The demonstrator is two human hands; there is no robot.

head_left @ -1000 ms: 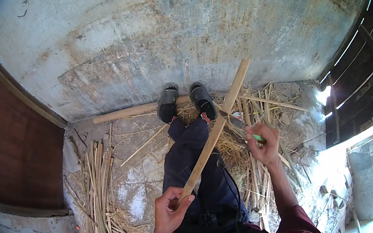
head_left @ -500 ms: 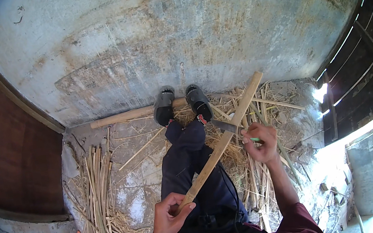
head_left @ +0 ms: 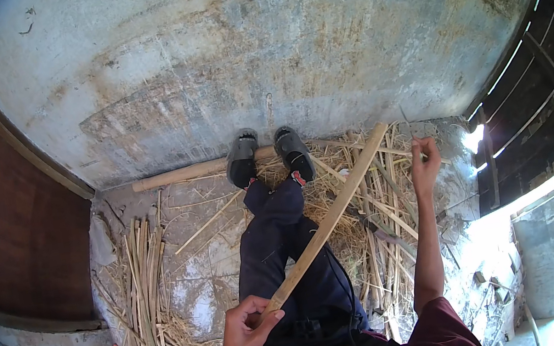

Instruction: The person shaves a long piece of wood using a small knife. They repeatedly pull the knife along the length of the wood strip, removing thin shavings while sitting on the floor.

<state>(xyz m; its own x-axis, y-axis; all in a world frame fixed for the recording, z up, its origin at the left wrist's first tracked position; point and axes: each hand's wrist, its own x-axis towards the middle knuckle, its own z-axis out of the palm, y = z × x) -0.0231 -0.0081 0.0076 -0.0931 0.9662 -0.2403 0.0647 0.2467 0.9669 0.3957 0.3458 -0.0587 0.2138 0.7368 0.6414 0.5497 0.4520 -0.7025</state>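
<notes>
Shifted: bare right hand [head_left: 425, 165] has swung clear of the long, flat, pale-tan, bamboo-like strip [head_left: 328, 220], outward to the right.
Grey dusty floor [head_left: 222, 263]: strewn with thin straw-coloured canes [head_left: 143, 286].
Strip: slants over dark trousers [head_left: 262, 268], far end free; looks light, stiff, dry, perhaps splintery along its edges; best held by its flat faces, near one end.
Bare left hand [head_left: 249, 331]: thumb and fingers pinching the strip's near end.
Right fingers: curled together, apparently around a thin grey-bladed knife [head_left: 407, 122] seen edge-on.
</notes>
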